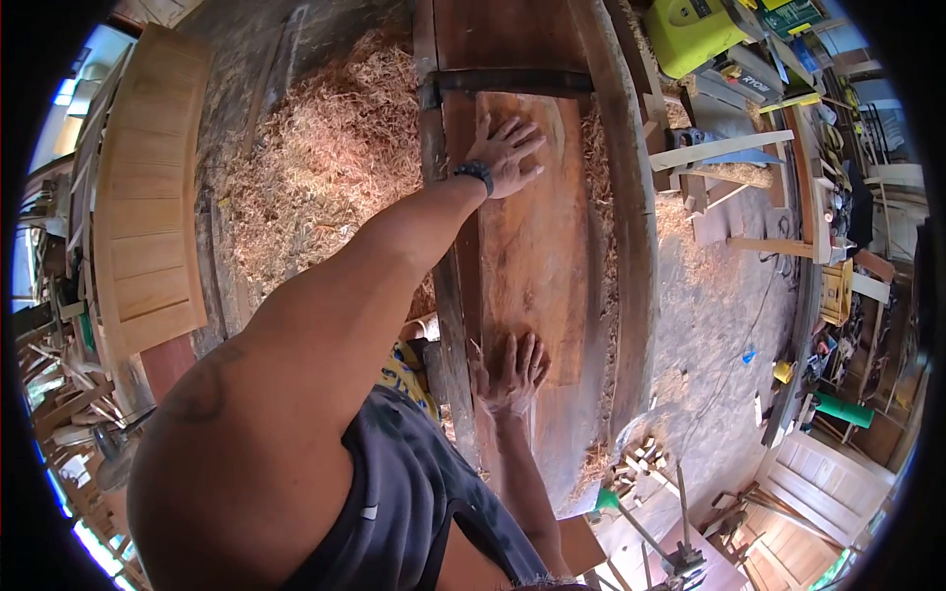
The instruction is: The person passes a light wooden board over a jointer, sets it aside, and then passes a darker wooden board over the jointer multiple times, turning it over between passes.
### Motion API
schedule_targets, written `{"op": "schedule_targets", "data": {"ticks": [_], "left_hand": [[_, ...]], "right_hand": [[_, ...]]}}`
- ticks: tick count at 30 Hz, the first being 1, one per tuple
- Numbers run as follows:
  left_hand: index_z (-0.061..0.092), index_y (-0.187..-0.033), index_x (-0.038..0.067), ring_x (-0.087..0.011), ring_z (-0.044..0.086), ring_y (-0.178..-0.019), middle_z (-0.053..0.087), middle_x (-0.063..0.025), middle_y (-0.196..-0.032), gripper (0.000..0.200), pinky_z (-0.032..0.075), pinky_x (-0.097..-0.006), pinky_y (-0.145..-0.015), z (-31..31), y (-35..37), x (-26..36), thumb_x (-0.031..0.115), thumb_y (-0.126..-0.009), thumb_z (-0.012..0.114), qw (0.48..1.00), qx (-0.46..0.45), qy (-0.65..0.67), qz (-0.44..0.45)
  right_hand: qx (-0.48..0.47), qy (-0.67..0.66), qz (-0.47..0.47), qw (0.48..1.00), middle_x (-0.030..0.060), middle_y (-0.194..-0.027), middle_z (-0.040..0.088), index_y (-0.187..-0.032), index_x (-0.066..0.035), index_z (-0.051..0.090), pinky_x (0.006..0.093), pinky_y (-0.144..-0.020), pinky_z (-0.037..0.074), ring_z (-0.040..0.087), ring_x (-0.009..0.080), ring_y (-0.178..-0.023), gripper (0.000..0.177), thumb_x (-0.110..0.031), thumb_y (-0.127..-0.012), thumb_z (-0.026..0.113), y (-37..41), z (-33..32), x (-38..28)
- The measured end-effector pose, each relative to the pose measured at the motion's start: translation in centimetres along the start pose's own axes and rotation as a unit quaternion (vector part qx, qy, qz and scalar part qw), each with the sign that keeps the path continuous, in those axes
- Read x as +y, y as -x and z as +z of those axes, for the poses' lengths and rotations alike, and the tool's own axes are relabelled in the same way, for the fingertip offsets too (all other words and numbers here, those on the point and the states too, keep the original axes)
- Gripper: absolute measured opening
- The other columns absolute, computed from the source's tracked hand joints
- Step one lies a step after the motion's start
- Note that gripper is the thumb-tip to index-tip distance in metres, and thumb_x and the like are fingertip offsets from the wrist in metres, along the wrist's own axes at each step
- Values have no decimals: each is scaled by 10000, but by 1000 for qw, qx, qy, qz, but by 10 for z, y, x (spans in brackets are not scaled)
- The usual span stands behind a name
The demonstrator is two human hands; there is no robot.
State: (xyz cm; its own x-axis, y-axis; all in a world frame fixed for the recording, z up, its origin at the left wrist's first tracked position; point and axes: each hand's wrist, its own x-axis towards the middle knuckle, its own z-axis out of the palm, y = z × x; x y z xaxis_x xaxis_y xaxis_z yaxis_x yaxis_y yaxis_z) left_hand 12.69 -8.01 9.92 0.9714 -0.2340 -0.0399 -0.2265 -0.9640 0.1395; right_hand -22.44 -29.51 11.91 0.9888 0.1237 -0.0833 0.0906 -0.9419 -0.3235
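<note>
A reddish-brown wooden board lies lengthwise inside a long, dark timber frame. My left hand, with a dark band at the wrist, rests palm down on the board's upper part, its fingers spread. Nearer my body, my right hand lies on the board's lower part, fingers stretched out and slightly apart. Neither hand holds anything. The undersides of both palms are hidden.
Curly wood shavings pile up left of the frame. A panelled wooden door stands at the far left. To the right are a saw, a lime-green case and a yellow crate. Small wood offcuts lie at the lower right.
</note>
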Motion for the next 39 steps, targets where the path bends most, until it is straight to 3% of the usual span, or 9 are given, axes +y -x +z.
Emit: {"op": "schedule_targets", "data": {"ticks": [3, 12, 21, 24, 39], "left_hand": [[340, -1609, 265, -264, 182, -1580, 268, -7, -1700, 672, 86, -625, -1264, -2, -10, -5, 604, -1032, 398, 1000, -8, 6, 1], [341, -1611, 256, -271, 183, -1579, 247, -6, -1706, 673, 72, -627, -1266, -6, -35, -20, 604, -1037, 383, 1000, -2, 18, 11], [347, -1607, 271, -264, 191, -1578, 247, 2, -1708, 665, 78, -629, -1264, -14, -48, -28, 608, -1035, 375, 999, -10, 31, 8], [344, -1608, 272, -262, 189, -1579, 248, 2, -1708, 660, 77, -633, -1262, -13, -54, -31, 603, -1037, 373, 1000, -13, 26, 10], [319, -1621, 259, -264, 187, -1580, 233, -3, -1712, 671, 75, -622, -1268, -16, -72, -36, 597, -1042, 368, 999, -29, 14, 15]], "right_hand": [[18, -17, -10, 1000, 273, -1617, 340, -1554, -87, 437, 674, -1215, 104, 262, 476, -1517, 857, -650, -919, 552, -10, 1, 11], [29, 50, -19, 998, 291, -1616, 329, -1539, -113, 481, 652, -1222, 115, 274, 488, -1502, 822, -690, -954, 452, -38, 7, -3], [27, 58, -24, 998, 302, -1612, 334, -1526, -77, 494, 650, -1220, 121, 282, 498, -1495, 827, -677, -958, 453, -53, 9, -9], [39, 41, -16, 998, 278, -1626, 331, -1539, -116, 489, 675, -1210, 119, 274, 502, -1501, 836, -697, -939, 455, -58, 13, -10], [46, 50, -17, 998, 284, -1613, 351, -1524, -99, 502, 647, -1223, 130, 283, 485, -1505, 820, -677, -944, 464, -76, 11, -13]]}}
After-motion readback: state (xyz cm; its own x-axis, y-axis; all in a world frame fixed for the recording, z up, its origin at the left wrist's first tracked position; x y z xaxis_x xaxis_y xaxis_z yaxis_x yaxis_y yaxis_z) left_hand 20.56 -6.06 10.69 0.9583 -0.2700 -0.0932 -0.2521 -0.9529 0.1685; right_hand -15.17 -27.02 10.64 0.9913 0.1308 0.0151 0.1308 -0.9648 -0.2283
